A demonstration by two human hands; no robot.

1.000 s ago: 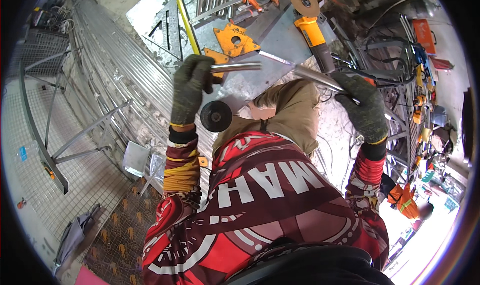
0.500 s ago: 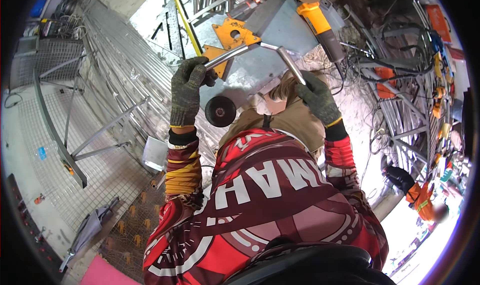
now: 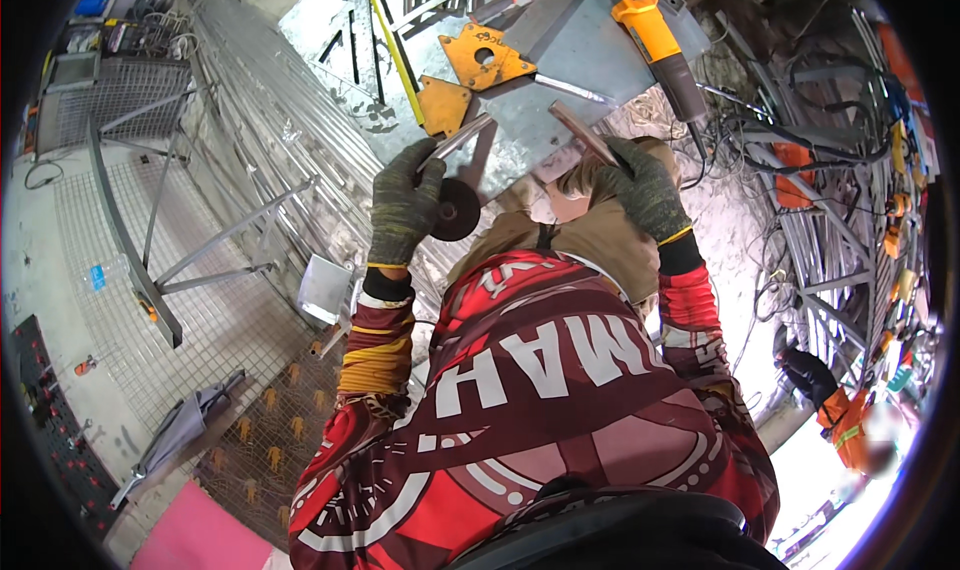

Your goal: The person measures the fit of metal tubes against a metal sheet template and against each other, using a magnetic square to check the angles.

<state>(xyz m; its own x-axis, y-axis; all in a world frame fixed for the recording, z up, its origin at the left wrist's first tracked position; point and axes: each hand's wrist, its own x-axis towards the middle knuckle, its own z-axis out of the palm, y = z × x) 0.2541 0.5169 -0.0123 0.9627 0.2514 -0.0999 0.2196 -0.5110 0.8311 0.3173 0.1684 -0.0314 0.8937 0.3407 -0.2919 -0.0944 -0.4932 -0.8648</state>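
Both my hands wear dark grey-green knit gloves. My left hand [image 3: 405,198] is closed on a short metal tube [image 3: 464,137] that points up and right over the table. In my right hand [image 3: 640,185] is another short metal tube [image 3: 578,130], slanting up and left. The two tubes' far ends are apart. Beyond them a third metal tube [image 3: 572,89] lies on the metal table [image 3: 590,55]. Two orange welding magnets, a larger one [image 3: 470,65] and a smaller one [image 3: 440,107], rest left of it. A black disc [image 3: 458,210] sits just right of my left hand.
A yellow angle grinder [image 3: 650,40] lies at the table's right. A yellow bar [image 3: 393,50] runs along its left part. Long metal tubes [image 3: 270,100] are stacked at left, near a mesh panel [image 3: 95,210]. Cables and metal stock crowd the right. A person in orange [image 3: 850,430] is at lower right.
Both hands have moved slightly nearer to me with their tubes. The tubes' far ends have come away from the third tube, which now lies apart on the table.
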